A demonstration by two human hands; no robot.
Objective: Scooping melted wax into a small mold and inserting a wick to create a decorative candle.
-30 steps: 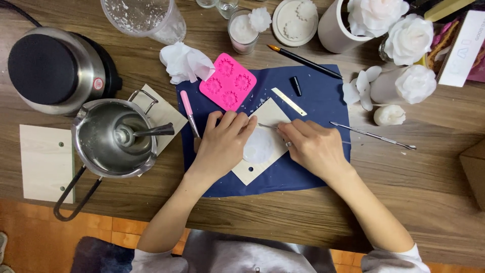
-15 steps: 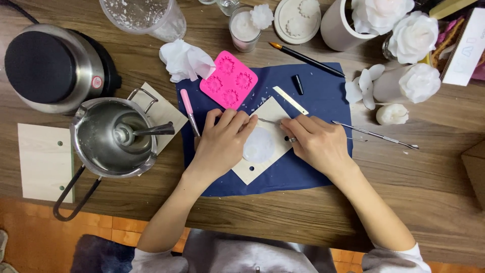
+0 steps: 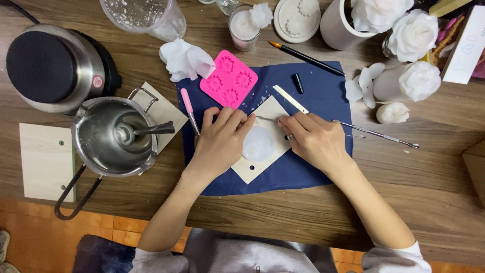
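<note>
steel pot (image 3: 108, 139): spoon inside | glass jar (image 3: 243, 29): white wax

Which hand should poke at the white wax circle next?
Probably the right hand: it already grips the thin metal tool, whose tip points over the white wax circle. The left hand lies flat, holding the wooden board.
</note>
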